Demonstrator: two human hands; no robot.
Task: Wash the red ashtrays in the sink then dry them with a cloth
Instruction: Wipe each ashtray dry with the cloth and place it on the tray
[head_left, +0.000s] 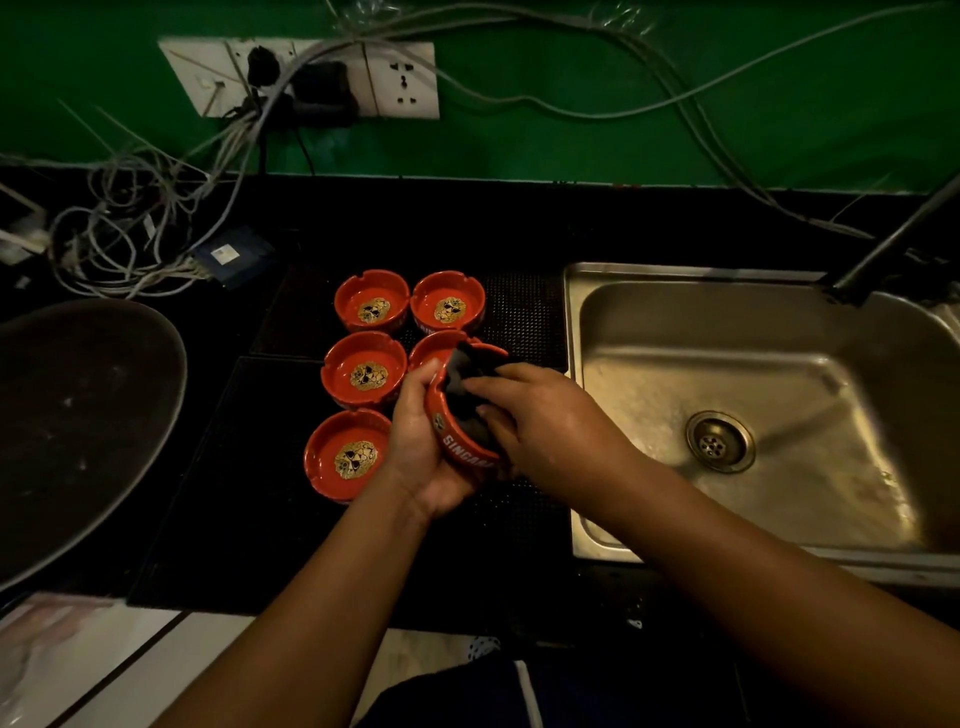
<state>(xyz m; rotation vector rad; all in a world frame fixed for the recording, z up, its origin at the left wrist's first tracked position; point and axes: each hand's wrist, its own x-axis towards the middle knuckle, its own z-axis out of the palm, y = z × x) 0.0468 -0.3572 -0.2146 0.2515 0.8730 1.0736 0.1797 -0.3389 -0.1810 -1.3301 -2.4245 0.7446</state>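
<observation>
Both hands meet over the black counter (260, 519): left hand (421, 457) cups a tilted round red ashtray (457, 441), right hand (540, 421) pinches a dark cloth (462, 379) inside it. Five matching red ashtrays (363, 374) sit just beside, left of the steel sink (779, 395).

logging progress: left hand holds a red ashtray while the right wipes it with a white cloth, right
The cloth is dark, not white. In the head view the left hand holds the red ashtray while the right hand wipes it with the dark cloth.
</observation>
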